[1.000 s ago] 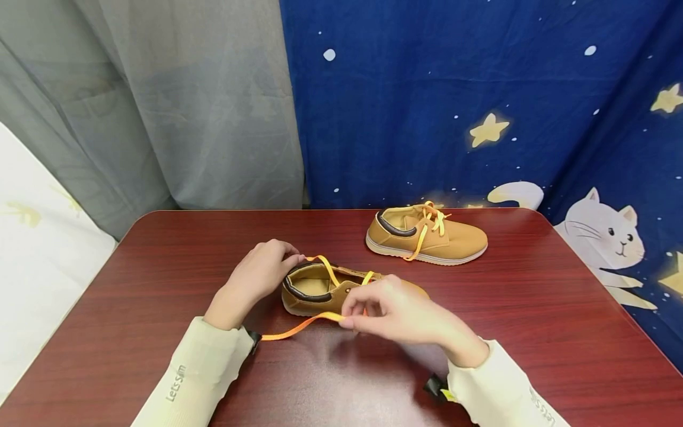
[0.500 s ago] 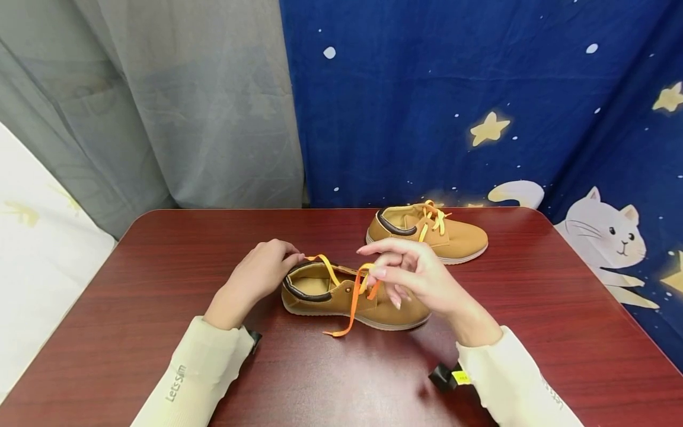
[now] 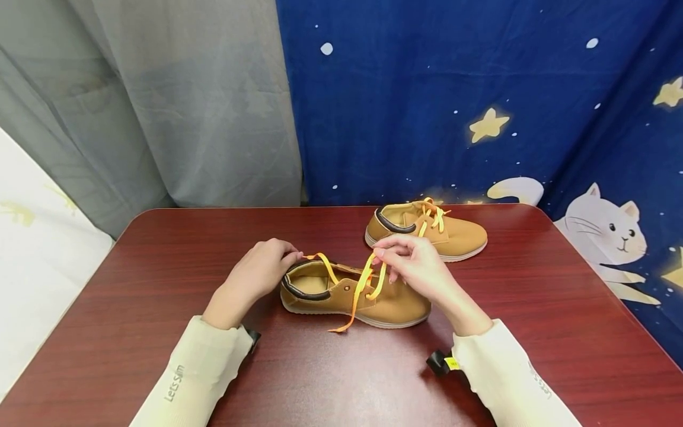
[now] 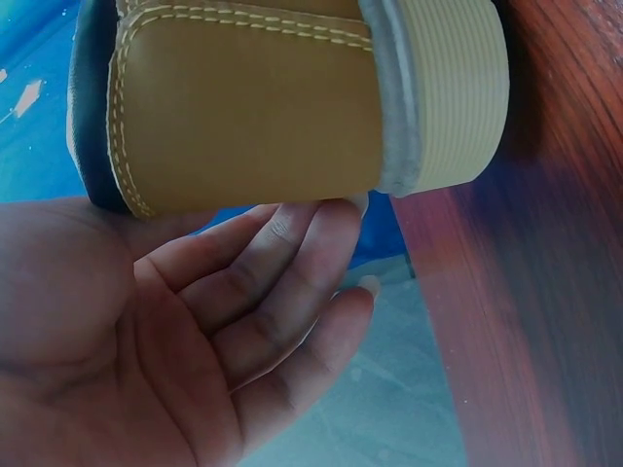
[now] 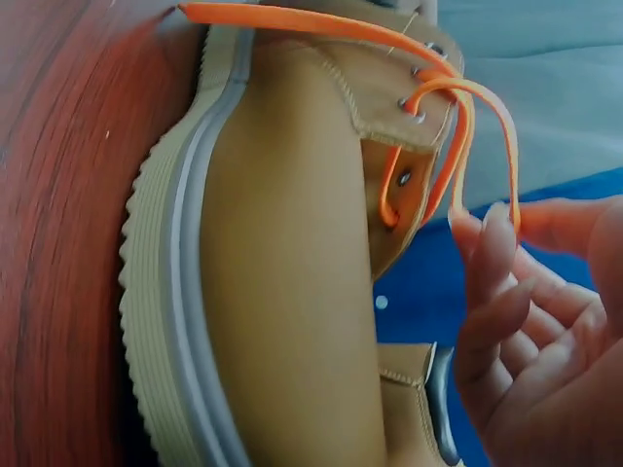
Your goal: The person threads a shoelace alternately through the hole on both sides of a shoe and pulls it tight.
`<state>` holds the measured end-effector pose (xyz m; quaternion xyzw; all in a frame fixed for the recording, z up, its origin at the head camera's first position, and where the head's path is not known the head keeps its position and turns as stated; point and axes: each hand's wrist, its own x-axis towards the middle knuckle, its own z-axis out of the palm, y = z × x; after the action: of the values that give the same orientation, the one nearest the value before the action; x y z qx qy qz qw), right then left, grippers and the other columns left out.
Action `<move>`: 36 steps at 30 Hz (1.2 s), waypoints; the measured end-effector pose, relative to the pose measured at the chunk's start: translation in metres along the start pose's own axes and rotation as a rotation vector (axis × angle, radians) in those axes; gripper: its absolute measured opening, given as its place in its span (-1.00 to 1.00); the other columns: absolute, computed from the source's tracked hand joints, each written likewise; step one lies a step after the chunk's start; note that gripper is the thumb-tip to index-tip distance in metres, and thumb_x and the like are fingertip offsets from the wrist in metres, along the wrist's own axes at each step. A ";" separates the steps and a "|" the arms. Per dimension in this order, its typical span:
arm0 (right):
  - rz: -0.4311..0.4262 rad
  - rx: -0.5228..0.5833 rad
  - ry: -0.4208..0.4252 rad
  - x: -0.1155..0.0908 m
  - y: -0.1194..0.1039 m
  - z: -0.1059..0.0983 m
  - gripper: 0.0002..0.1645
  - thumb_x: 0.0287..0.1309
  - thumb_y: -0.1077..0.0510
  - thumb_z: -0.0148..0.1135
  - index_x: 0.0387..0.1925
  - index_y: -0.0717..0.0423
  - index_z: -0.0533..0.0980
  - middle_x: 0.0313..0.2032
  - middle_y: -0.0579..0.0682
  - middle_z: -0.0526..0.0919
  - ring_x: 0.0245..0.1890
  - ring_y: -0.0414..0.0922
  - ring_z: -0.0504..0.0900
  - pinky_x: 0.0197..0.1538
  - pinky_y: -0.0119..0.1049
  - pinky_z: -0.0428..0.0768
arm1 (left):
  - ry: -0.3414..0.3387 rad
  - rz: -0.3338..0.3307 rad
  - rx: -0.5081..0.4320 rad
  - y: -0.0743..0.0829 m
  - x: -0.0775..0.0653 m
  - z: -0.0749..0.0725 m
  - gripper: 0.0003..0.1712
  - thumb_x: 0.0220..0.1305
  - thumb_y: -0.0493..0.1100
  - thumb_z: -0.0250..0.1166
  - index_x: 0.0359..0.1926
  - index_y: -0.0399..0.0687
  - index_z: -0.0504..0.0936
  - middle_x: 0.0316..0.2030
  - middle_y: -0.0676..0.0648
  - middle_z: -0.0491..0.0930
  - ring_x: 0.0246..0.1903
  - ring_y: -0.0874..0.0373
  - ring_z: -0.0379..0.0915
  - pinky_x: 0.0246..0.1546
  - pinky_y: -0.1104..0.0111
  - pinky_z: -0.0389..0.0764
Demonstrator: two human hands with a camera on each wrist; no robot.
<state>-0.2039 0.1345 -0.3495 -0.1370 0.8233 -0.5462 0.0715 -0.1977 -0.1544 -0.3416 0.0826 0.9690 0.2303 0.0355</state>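
A tan shoe (image 3: 395, 302) with orange-yellow laces rests on the table, toe to the right. My left hand (image 3: 261, 267) is at its heel. Thumb and forefinger pinch one end of the shoelace (image 3: 326, 265), which arcs into the shoe's opening. In the left wrist view, the other fingers (image 4: 282, 311) curve beside the heel (image 4: 243, 117), which hides the pinch. My right hand (image 3: 418, 264) pinches another stretch of shoelace (image 3: 363, 284) above the eyelets. A loop of lace (image 5: 511, 146) rises to those fingertips, while its loose end hangs over the shoe's near side.
A second tan shoe (image 3: 459, 237), its laces tied in a bow, stands behind at the back of the dark red table (image 3: 160, 284). Grey and blue curtains (image 3: 405, 101) hang beyond the table's far edge.
My right hand let go of the lace end on the near side, moved up and back, and now pinches the lace above the eyelets. My left hand stays in place.
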 end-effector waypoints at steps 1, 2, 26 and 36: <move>0.007 -0.028 0.022 0.001 0.002 -0.001 -0.72 0.35 0.14 0.25 -0.02 0.21 0.63 -0.27 0.20 0.78 -0.62 -0.18 0.60 -0.53 -0.39 0.49 | 0.000 0.000 0.001 0.000 0.000 0.000 -0.68 0.50 -0.05 0.14 -0.08 -0.08 0.78 -0.11 -0.08 0.77 -0.06 0.00 0.67 0.01 0.02 0.61; 0.012 -0.057 0.043 0.002 0.004 -0.002 -0.72 0.34 0.13 0.26 -0.03 0.21 0.63 -0.30 0.18 0.78 -0.62 -0.19 0.60 -0.51 -0.38 0.51 | 0.000 0.001 0.001 0.000 0.000 0.000 -0.68 0.50 -0.05 0.14 -0.08 -0.08 0.78 -0.10 -0.08 0.77 -0.06 0.00 0.67 0.01 0.02 0.61; -0.187 -0.803 -0.152 -0.051 -0.038 0.023 -0.50 0.27 -0.20 0.29 -0.77 -0.21 0.53 -0.84 -0.41 0.36 -0.76 -0.40 0.34 -0.54 -0.38 0.34 | -0.027 0.000 -0.002 0.001 0.000 -0.002 -0.65 0.52 -0.05 0.11 -0.05 -0.12 0.77 -0.07 -0.10 0.76 -0.03 -0.01 0.66 0.05 0.03 0.61; -0.024 -0.904 -0.078 -0.057 -0.023 0.067 -0.40 0.18 -0.24 0.36 -0.82 -0.14 0.37 -0.80 -0.19 0.42 -0.73 -0.19 0.42 -0.57 -0.19 0.40 | -0.032 -0.010 -0.003 0.001 -0.001 -0.003 -0.64 0.53 -0.04 0.11 -0.06 -0.12 0.77 -0.07 -0.11 0.76 -0.03 -0.01 0.65 0.06 0.03 0.61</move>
<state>-0.1287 0.0841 -0.3562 -0.1844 0.9742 -0.1269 0.0290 -0.1972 -0.1551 -0.3386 0.0813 0.9683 0.2302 0.0522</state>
